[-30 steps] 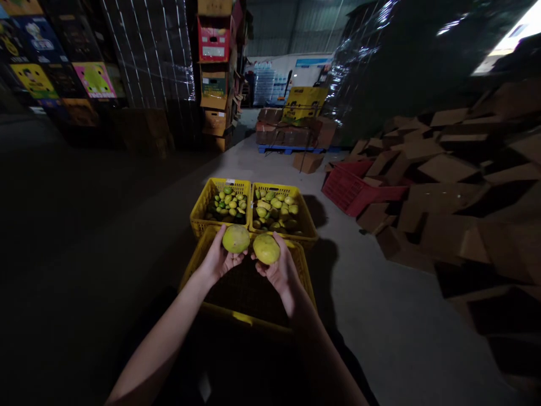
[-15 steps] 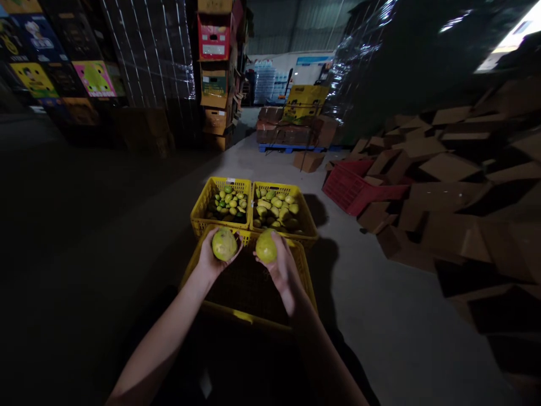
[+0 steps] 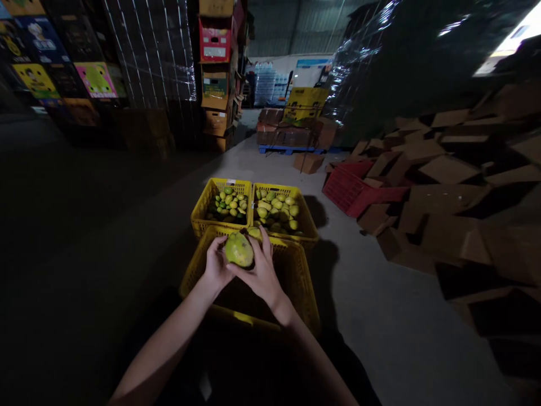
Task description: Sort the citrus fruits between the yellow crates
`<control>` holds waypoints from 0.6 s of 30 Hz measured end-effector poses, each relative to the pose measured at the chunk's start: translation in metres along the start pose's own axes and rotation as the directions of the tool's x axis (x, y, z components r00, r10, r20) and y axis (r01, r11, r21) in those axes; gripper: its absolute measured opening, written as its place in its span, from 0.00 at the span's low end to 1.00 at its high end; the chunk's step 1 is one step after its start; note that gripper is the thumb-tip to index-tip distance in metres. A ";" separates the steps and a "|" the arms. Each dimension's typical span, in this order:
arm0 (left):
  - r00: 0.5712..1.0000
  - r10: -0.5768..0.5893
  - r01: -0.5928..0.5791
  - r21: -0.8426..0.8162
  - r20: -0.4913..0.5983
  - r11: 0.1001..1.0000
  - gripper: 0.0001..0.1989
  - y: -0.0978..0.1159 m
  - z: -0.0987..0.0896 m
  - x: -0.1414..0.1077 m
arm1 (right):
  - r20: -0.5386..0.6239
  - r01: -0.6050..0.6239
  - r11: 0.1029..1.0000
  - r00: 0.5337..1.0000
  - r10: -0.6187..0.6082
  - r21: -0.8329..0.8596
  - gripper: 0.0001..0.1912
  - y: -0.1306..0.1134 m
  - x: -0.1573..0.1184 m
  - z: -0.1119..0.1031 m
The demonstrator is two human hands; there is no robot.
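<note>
Just above the near yellow crate (image 3: 310,287), my two hands have come together around two yellow-green fruits. My left hand (image 3: 216,264) is closed around the left side of the larger fruit (image 3: 239,250), which has dark blemishes on its skin. My right hand (image 3: 262,269) presses its thumb and a finger against that same fruit from the right. A second fruit (image 3: 254,232) shows partly behind it, under my right fingers. Exactly how the right hand grips each one is partly hidden.
Beyond my hands stand two yellow crates: the left crate (image 3: 198,213) holds small green and yellow fruits, the right crate (image 3: 310,223) larger yellow-green ones. Rightward lie a red crate (image 3: 349,189) and piled cardboard boxes (image 3: 448,203). A blue pallet (image 3: 289,150) with boxes stands farther back.
My right hand has moved left with its fruit to meet my left hand, and its thumb now touches the front fruit. The front fruit has shifted slightly right and turned.
</note>
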State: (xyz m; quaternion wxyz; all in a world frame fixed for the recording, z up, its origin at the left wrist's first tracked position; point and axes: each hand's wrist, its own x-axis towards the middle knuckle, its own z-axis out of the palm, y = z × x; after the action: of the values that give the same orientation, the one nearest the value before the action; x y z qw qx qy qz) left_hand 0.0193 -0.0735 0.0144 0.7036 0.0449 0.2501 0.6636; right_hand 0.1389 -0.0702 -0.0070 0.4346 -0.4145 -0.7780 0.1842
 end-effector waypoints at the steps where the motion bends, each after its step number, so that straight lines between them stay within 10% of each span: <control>1: 0.998 0.031 -0.031 -0.006 -0.048 0.999 0.06 0.000 0.001 0.000 | -0.009 0.059 0.998 0.998 -0.059 -0.029 0.38 -0.001 0.000 0.000; 6: 0.984 -0.020 0.022 0.010 -0.175 1.000 0.09 0.000 0.004 0.000 | -0.037 0.337 0.933 0.938 -0.344 -0.130 0.36 -0.008 -0.003 0.002; 10: 0.996 -0.053 0.063 0.159 -0.065 0.985 0.09 0.000 0.003 0.006 | -0.142 0.440 0.854 0.860 -0.490 -0.279 0.37 -0.009 -0.005 -0.003; 12: 0.995 0.096 -0.099 0.326 0.025 0.940 0.13 0.003 0.002 0.009 | -0.216 0.412 0.847 0.842 -0.495 -0.335 0.37 -0.004 -0.003 -0.008; 15: 0.859 0.434 -0.506 0.591 0.273 0.629 0.22 0.010 0.001 0.009 | -0.315 0.344 0.871 0.832 -0.456 -0.352 0.37 0.004 0.001 -0.018; 18: 0.716 0.516 -0.652 0.714 0.470 0.255 0.25 0.015 -0.002 0.005 | -0.403 0.257 0.903 0.828 -0.389 -0.344 0.33 0.010 0.007 -0.026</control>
State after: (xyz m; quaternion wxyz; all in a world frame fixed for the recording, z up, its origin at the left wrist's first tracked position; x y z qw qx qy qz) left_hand 0.0050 -0.0671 0.0173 0.3053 0.5162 0.4533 0.6594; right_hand 0.1632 -0.0607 0.0049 0.5702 -0.3635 -0.7289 -0.1066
